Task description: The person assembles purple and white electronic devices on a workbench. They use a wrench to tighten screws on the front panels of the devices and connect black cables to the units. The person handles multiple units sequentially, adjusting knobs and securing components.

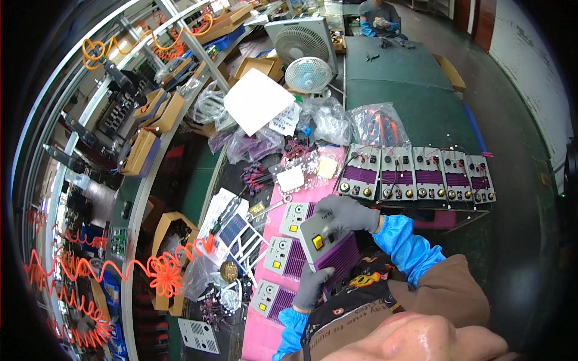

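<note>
A metal electronics unit [312,245], with a grey end panel, a yellow switch and purple finned sides, is tilted up close to my body. My right hand [346,213], in a grey glove, grips its upper end, fingers bent over the grey panel. At its lower end my left hand [312,289], also gloved, has its fingers closed against the edge. Three similar units stand beside it on a pink mat [256,328]: an upper unit [296,215], a middle unit [282,256] and a lower unit [268,298].
Several grey-and-purple panels [429,174] with fitted parts line the right bench edge. Ahead lie bagged red-and-black leads [379,126], wire bundles [256,176] and a wrench [278,204]. Fans [308,74] stand farther back. Orange coiled hoses [165,277] hang left. Another person [380,21] sits at the far end.
</note>
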`<state>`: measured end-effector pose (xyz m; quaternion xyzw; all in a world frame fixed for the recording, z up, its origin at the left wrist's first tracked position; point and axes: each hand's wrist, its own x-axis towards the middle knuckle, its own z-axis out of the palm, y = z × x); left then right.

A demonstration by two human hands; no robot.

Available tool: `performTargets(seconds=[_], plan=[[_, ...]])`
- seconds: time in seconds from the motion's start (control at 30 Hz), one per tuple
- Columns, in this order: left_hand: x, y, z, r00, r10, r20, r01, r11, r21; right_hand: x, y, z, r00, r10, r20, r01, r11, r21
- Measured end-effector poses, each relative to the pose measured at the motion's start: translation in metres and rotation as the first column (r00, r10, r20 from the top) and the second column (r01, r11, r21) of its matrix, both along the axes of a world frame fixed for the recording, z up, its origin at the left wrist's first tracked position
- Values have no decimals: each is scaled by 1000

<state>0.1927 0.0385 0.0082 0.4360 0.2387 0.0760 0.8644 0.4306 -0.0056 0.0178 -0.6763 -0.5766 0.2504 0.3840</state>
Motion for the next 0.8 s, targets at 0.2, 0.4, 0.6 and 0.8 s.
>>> performTargets(seconds=[0.2, 0.4, 0.6, 0.8], plan=[[-6, 33, -6, 984, 176, 3, -176, 984, -10, -19, -16, -51, 862, -316, -397, 408, 897, 171], [-19, 51, -17, 964, 257, 66, -258, 966, 2, -42, -41, -64, 803, -194, -564, 244, 970, 14], [-33, 39, -27, 939, 337, 64, -334, 941, -51, -65, -42, -61, 834, -186, -519, 203, 979, -25], [-56, 19, -33, 880, 474, 31, -474, 880, -13, -60, -27, -60, 846, -34, -531, 5, 998, -56]])
